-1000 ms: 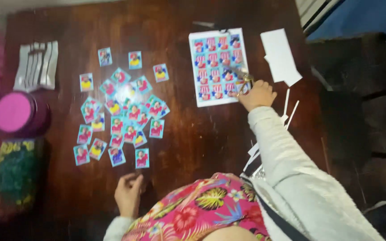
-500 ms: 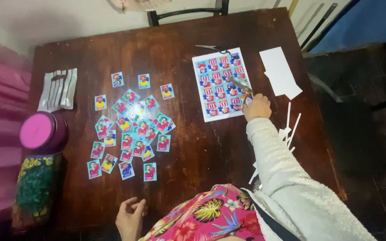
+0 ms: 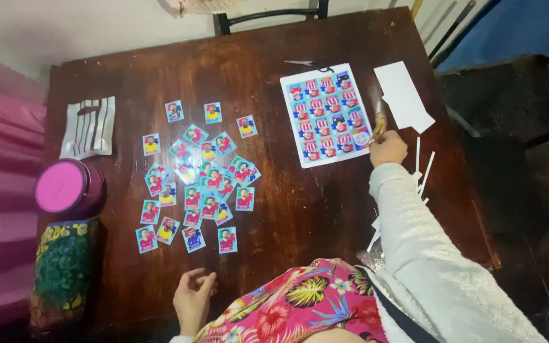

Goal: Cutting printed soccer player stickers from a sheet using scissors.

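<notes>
My right hand (image 3: 387,147) reaches to the right edge of a printed sheet of small picture cards (image 3: 327,114) and grips a thin stick-like tool (image 3: 379,121) whose tip rests on the sheet. My left hand (image 3: 193,298) rests with loosely curled fingers on the near edge of the dark wooden table (image 3: 300,209) and holds nothing. Several cut-out picture cards (image 3: 201,179) lie scattered in a loose cluster on the table, just beyond my left hand.
Scissors (image 3: 309,64) lie above the sheet. White paper (image 3: 403,95) and thin paper strips (image 3: 422,170) sit at the right. At the left are a striped packet (image 3: 89,126), a pink-lidded jar (image 3: 68,187) and a patterned pouch (image 3: 61,270). A chair (image 3: 268,16) stands behind.
The view has shifted, showing more of the far table edge and the chair. My right hand has stayed at the sheet's right edge. My left hand has barely moved.
</notes>
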